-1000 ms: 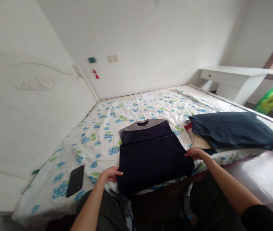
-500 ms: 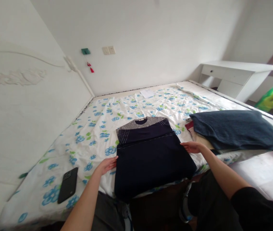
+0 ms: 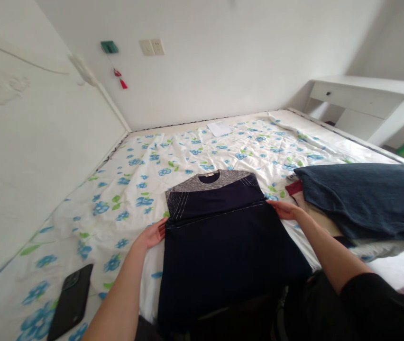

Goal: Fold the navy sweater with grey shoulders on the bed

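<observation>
A dark navy shirt (image 3: 223, 246) with a grey speckled yoke lies front up on the bed, its sleeves tucked out of sight. A white dashed crease line crosses it below the chest. My left hand (image 3: 155, 233) is at the shirt's left edge near that line, fingers closed on the fabric. At the opposite end of the line, my right hand (image 3: 283, 209) pinches the right edge between thumb and fingers. The shirt's lower part reaches over the near edge of the bed, towards my legs.
A flowered sheet (image 3: 123, 189) covers the bed. Folded dark blue clothing (image 3: 369, 199) lies on other garments at the right. A black phone (image 3: 71, 300) rests at the lower left. White paper (image 3: 219, 129) lies near the wall, and a white desk (image 3: 362, 102) stands behind at right.
Both hands have moved up along the shirt's sides to the dashed crease line, and their fingers have closed on the edges. The view has moved closer to the bed.
</observation>
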